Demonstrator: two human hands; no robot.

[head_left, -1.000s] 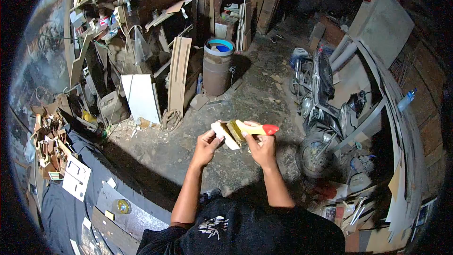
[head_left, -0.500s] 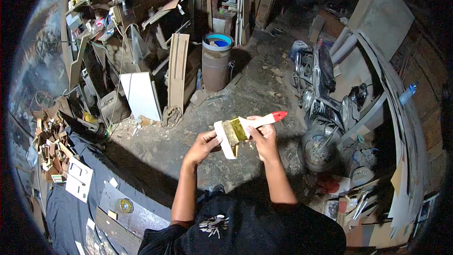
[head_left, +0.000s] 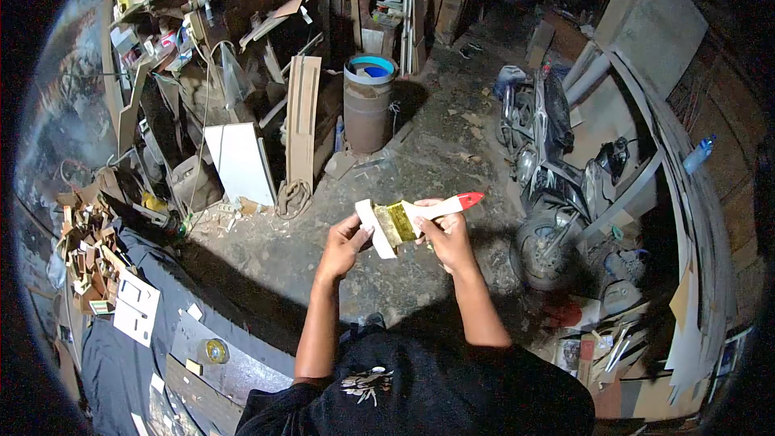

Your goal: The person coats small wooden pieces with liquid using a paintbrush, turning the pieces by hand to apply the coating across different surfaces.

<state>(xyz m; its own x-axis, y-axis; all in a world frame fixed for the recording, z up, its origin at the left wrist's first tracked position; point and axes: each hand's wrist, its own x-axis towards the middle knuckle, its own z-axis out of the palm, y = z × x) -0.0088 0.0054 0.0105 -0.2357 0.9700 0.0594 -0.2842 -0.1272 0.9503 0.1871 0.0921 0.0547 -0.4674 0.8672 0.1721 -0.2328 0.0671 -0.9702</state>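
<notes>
In front of me my right hand [head_left: 448,241] is closed around the pale handle of a wide paintbrush [head_left: 397,224]. The brush has a gold-coloured ferrule and a red handle tip, which points up and right. My left hand [head_left: 345,249] pinches a pale flat piece [head_left: 374,228] with thumb and fingers. This piece stands across the bristle end of the brush and hides the bristle tips. Whether the bristles press on it I cannot tell. Both hands are held up over the dark floor.
At the lower left, a glass jar of yellowish liquid [head_left: 216,350] stands on a board. Wood offcuts [head_left: 97,254] are heaped beyond it. A barrel [head_left: 368,113] stands ahead, a motorcycle [head_left: 549,169] to the right. A white panel [head_left: 240,163] leans at the left.
Both hands, with the brush and the pale piece, have shifted slightly left and up. The grips look the same.
</notes>
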